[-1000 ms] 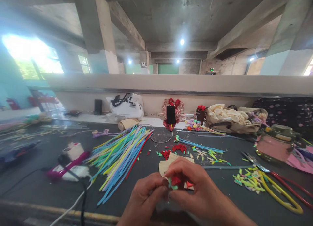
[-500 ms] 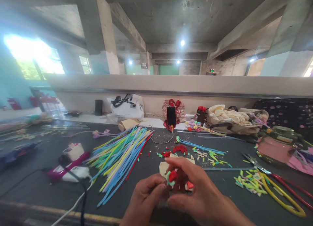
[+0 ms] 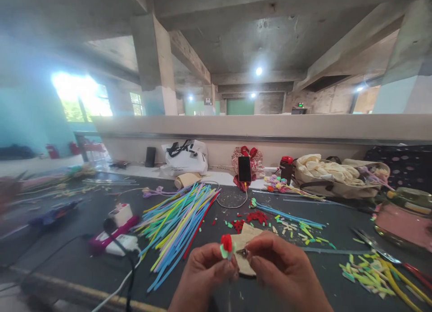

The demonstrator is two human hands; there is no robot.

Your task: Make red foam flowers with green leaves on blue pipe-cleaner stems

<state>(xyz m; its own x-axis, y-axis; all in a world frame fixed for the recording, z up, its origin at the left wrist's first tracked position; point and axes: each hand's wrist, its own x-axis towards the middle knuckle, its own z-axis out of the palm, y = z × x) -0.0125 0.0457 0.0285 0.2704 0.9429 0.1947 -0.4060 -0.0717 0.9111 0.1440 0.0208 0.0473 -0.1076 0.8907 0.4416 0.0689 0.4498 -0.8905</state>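
Note:
A small red flower with pale green leaves point(image 3: 227, 245) stands upright in my left hand point(image 3: 209, 269), whose thumb and fingers are pinched round its base. To its right, my right hand point(image 3: 281, 267) has its thumb and fingertips brought together at a small dark thing too tiny to make out. Beneath and behind the hands lies a beige cloth piece point(image 3: 249, 235) on the dark table point(image 3: 135, 276). Small red pieces point(image 3: 257, 218) are heaped just beyond the cloth.
Coloured stems point(image 3: 182, 226) fan out on the left, beside a power strip point(image 3: 116, 233) with cables. At right are cut green bits point(image 3: 366, 274), scissors point(image 3: 381, 249) and a glass jar point(image 3: 405, 217). A phone point(image 3: 245, 169) and bags stand at the back.
My right hand has moved right, away from the flower, and its fingers have closed together. The red flower is now upright and in plain sight in my left hand. The view has shifted slightly.

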